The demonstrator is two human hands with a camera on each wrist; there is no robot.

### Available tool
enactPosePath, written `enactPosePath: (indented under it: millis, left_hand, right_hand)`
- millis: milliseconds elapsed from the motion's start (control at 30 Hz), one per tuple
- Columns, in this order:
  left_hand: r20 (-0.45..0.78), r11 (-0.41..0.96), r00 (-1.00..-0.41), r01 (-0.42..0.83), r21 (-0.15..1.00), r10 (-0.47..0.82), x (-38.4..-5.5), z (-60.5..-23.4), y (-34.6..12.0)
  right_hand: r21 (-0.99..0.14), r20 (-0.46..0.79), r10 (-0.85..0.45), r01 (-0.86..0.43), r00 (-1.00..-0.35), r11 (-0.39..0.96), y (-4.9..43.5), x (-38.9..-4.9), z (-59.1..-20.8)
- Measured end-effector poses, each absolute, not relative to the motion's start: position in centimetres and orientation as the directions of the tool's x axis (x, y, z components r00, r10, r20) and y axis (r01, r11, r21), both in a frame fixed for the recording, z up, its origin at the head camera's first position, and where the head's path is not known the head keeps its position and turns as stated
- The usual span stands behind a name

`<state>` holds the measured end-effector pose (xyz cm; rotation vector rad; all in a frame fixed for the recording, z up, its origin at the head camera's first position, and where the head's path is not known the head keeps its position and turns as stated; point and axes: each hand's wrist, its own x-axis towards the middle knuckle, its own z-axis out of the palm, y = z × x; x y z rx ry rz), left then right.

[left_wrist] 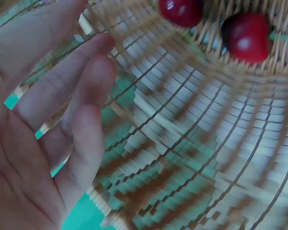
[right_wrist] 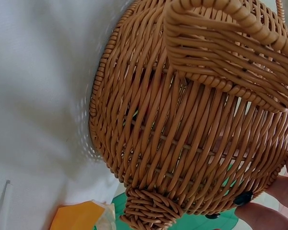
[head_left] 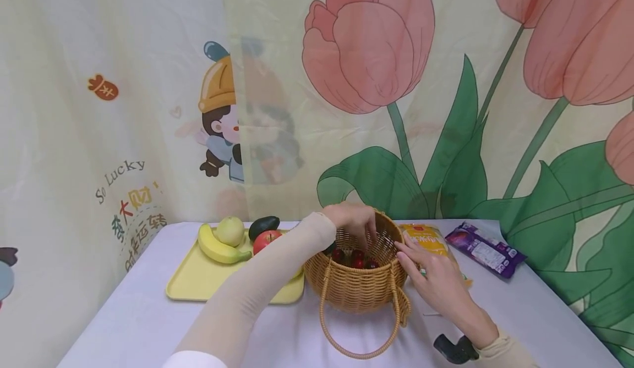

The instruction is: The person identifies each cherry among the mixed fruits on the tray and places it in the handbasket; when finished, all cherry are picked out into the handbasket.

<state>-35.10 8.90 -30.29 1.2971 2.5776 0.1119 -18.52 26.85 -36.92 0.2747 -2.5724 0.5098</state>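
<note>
A brown wicker basket (head_left: pixel 354 288) stands on the table, its looped handle (head_left: pixel 359 354) hanging down in front. My left hand (head_left: pixel 353 219) reaches over its rim with fingers pointing down inside. In the left wrist view, the fingers (left_wrist: pixel 93 127) are spread loosely near the woven wall, holding nothing. Several red cherries (head_left: pixel 358 258) lie at the bottom of the basket; one cherry (left_wrist: pixel 247 37) shows a green stem. My right hand (head_left: pixel 436 280) touches the basket's right rim with extended fingers. From the right wrist, its fingertips (right_wrist: pixel 264 215) appear beside a black bead eye (right_wrist: pixel 243 198) on the basket.
Left of the basket, a yellow tray (head_left: pixel 188 285) carries a banana (head_left: pixel 218 250), a pale green round fruit (head_left: pixel 230 230), a dark green avocado (head_left: pixel 264 226) and a red apple (head_left: pixel 266 240). An orange packet (head_left: pixel 426 236) and a purple packet (head_left: pixel 485 250) lie at the right.
</note>
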Motion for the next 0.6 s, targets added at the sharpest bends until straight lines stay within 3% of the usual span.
enactPosePath:
  millis: [333,600]
  left_hand:
    - [-0.166,0.597,-0.574,0.756,0.268,0.802,-35.7,-24.7,5.6]
    - [-0.118,0.591,-0.589,0.736,0.33,0.799,-36.2,-22.3,-0.4]
  right_hand:
    - [-0.309,0.505,-0.1,-0.288,-0.857,0.906,26.8,-18.4,-36.7]
    - [-0.33,0.485,-0.083,-0.27,-0.87,0.905,26.6,-18.3,-36.6]
